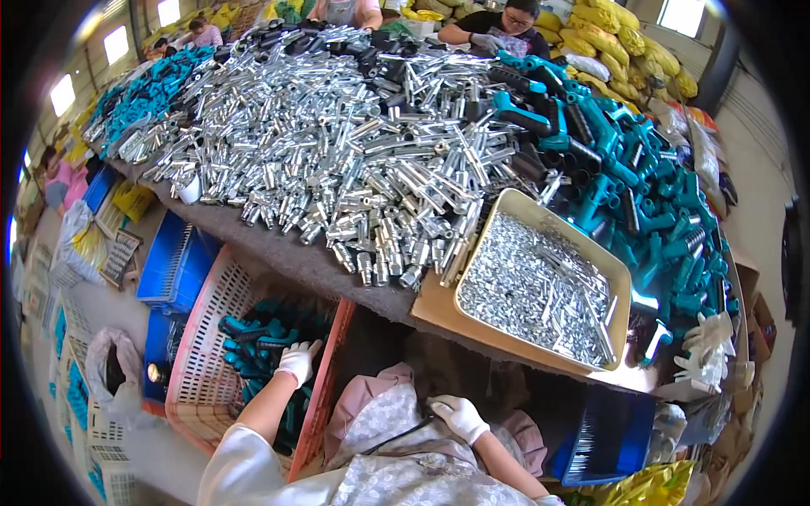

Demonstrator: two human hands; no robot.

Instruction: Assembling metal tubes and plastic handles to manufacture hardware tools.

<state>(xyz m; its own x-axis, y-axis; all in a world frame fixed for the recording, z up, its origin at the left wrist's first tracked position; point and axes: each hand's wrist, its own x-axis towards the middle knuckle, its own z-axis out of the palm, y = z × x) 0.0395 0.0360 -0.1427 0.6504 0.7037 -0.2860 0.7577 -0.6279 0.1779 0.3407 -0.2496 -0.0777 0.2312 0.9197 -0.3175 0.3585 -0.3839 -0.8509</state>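
My left hand [298, 363], in a white glove, is over a red plastic basket [211, 312] at the lower left. Its thumb and fingers are apart, close to teal and black gun-shaped tool bodies [261, 337] heaped inside. Whether it touches one is unclear. Above my lap, my gloved right hand [458, 417] is closed at a small dark thing whose kind I cannot make out. A thin dark strip [396, 437] runs from near these fingers across my patterned apron [422, 468].
Metal fittings and tubes [321, 135] cover the table. A cream tray [620, 337] of small metal parts sits at its front edge, beside piled teal tool bodies [650, 202]. Blue bins [173, 261] stand left; another blue bin [607, 434] is right. Other people work across the table.
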